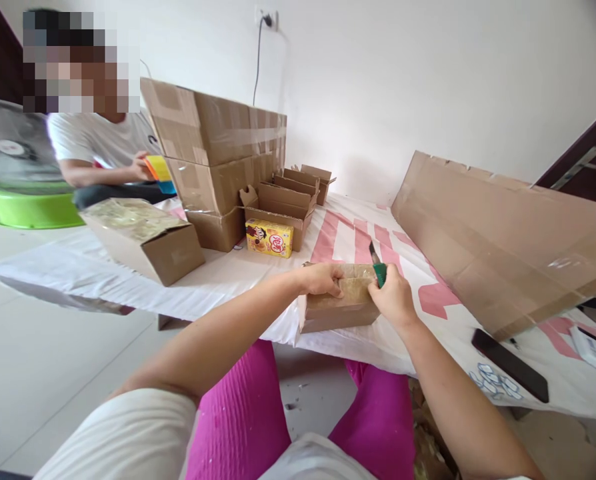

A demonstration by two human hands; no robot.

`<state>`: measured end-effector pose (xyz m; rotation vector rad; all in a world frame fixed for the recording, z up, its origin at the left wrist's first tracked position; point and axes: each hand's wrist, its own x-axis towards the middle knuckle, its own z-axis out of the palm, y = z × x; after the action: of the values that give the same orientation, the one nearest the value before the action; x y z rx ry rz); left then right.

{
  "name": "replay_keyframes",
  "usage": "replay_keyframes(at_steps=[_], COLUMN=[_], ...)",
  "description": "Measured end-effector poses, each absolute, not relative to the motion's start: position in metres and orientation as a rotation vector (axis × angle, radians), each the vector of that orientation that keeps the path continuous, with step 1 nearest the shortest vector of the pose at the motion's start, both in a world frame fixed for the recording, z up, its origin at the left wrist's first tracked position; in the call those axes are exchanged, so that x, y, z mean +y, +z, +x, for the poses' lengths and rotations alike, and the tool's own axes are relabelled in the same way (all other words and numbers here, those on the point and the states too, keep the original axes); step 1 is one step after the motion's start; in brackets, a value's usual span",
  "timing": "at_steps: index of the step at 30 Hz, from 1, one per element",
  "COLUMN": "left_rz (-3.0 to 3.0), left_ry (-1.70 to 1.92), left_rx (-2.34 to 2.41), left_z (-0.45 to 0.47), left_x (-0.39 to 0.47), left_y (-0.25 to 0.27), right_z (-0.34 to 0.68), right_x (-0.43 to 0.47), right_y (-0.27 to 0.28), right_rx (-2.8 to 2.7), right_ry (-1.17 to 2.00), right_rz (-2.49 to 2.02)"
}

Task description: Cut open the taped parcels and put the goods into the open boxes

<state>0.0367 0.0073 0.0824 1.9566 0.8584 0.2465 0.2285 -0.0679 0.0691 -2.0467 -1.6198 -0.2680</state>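
Note:
A small brown cardboard box with shiny tape along its top sits at the near edge of the cloth-covered table. My left hand is closed on the box's top left part, the thumb pressed against the taped top; some of its fingers are hidden. Wrapped in my right hand is a green utility knife, its dark blade pointing up and away from the box. That hand rests close against the box's right end. Just beyond the box stands a yellow printed carton.
Taped cardboard boxes are stacked behind, beside several open boxes. Another taped box lies left. A large cardboard sheet leans at right, near a phone. Across the table, a person holds a yellow-and-blue object.

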Motion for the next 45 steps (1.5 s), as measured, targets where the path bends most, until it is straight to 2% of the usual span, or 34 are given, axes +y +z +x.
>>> replay_keyframes(at_steps=[6, 10, 15, 26, 45], left_rz=[1.954, 1.966, 1.900, 1.812, 1.873], left_ry=[0.257, 0.268, 0.270, 0.231, 0.238], left_rx=[0.838, 0.857, 0.851, 0.826, 0.851], left_z=[0.035, 0.036, 0.036, 0.038, 0.037], left_x=[0.012, 0.012, 0.010, 0.012, 0.009], left_y=[0.079, 0.078, 0.079, 0.079, 0.083], right_z=[0.266, 0.268, 0.256, 0.235, 0.222], right_x=[-0.073, -0.085, -0.108, -0.146, -0.140], right_y=[0.067, 0.058, 0.050, 0.056, 0.046], right_rx=[-1.396, -1.444, -1.573, -2.113, -2.040], right_ry=[-0.178, 0.083, 0.178, -0.174, -0.319], right_rz=[-1.793, -1.537, -1.576, -2.360, -2.403])
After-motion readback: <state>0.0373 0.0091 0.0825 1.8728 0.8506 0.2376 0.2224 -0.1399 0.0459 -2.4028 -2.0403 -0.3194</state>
